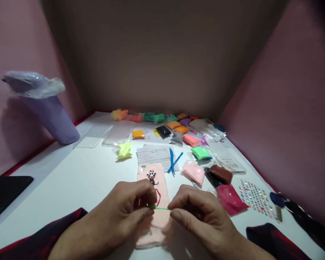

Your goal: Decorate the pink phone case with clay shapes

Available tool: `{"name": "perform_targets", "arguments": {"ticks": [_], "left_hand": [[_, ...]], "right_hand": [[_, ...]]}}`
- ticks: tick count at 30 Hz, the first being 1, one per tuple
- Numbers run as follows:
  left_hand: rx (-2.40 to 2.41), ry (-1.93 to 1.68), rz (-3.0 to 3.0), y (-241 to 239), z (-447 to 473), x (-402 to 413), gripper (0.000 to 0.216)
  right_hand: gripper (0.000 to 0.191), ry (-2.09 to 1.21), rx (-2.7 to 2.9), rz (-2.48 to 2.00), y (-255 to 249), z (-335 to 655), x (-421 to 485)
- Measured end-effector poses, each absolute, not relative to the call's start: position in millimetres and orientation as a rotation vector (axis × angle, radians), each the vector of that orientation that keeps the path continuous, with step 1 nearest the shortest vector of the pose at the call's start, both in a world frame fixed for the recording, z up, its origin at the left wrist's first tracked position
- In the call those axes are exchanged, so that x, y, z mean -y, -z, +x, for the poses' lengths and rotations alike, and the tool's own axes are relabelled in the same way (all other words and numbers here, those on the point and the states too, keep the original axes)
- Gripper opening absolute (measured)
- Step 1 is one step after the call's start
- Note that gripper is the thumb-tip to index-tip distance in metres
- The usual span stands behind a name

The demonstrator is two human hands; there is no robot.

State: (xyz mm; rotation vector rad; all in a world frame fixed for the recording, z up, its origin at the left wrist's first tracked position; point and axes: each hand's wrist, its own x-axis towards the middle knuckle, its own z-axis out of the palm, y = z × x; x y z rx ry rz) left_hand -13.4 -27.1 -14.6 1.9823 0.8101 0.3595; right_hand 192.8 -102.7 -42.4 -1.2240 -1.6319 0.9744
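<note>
My left hand [124, 213] and my right hand [199, 213] are both pinched shut on the two ends of a thin green clay strand [161, 208], stretched between them. The strand hangs just above a pink phone case [157, 180] lying flat on the white table [70, 180]. The case carries a small dark clay figure with a red bow [151, 176] and a red curl below it. The lower half of the case is hidden under my hands.
Two blue modelling tools [173, 161] lie on lined paper behind the case. Bagged clay in several colours sits to the right and along the back, including pink [194, 172], brown [221, 173] and magenta [231, 199]. A gem sticker sheet [256, 198] lies right; a purple cup [52, 115] stands left.
</note>
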Motion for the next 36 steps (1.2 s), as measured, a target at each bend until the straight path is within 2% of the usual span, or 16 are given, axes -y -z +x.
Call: {"name": "perform_targets", "arguments": {"ticks": [2,6,10,13,36], "left_hand": [[-0.797,-0.355,1.959,13.4,-13.3,27.1,0.011],[-0.773,-0.343,1.959,15.5,-14.7,26.4,0.012],[-0.757,-0.288,1.956,19.6,-17.4,26.9,0.010],[-0.754,-0.226,2.006,22.0,-18.7,27.2,0.010],[-0.722,-0.274,2.246,14.9,-22.3,31.2,0.017]], "right_hand": [[0.006,-0.946,1.661,-1.222,43.1,191.9,103.5],[0.013,-0.830,1.752,-1.223,47.0,190.6,105.1],[0.009,-0.705,1.844,-1.192,48.6,190.6,104.6],[0.014,-0.658,1.875,-1.163,47.0,190.0,103.3],[0.010,-0.784,1.967,-1.081,51.8,191.0,105.0]]}}
